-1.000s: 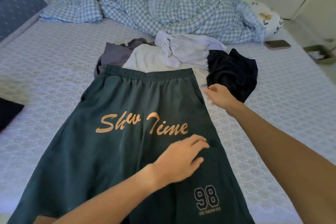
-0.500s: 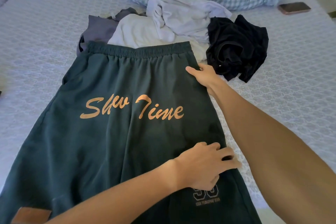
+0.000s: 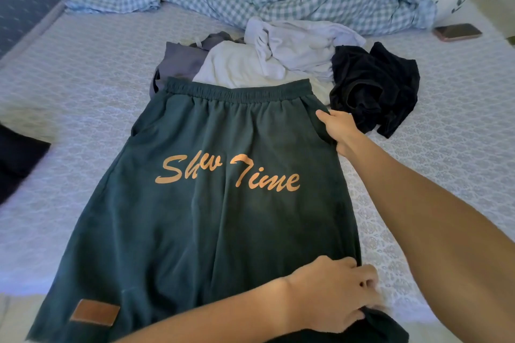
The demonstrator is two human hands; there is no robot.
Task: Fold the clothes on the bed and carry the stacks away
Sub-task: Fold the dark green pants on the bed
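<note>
**Green shorts spread flat on bed**

We note the green shorts [image 3: 211, 217] lie on the bed [image 3: 69, 69], lettered "Shw Time". Their lower hem is cut off. The left hand [image 3: 331, 294] pinches the right hem edge, covering a print; the right hand [image 3: 338, 127] grips the side seam, fingertips hidden beneath.

L forearm comes in from bottom edge, angled up to the right, bare. Left hand [image 3: 333, 294] is knuckles-up w/ fingers curled down, pinching a fold of fabric at its fingertips [image 3: 367, 284]. R arm reaches in from right edge, long and nearly straight, bare, crossing above the L hand. Right hand [image 3: 338, 127] sits well ahead of the left, wrist bent, thumb [image 3: 323, 115] pointing up-left on top of cloth; its other fingers are hidden underneath, gripping that edge.
</note>
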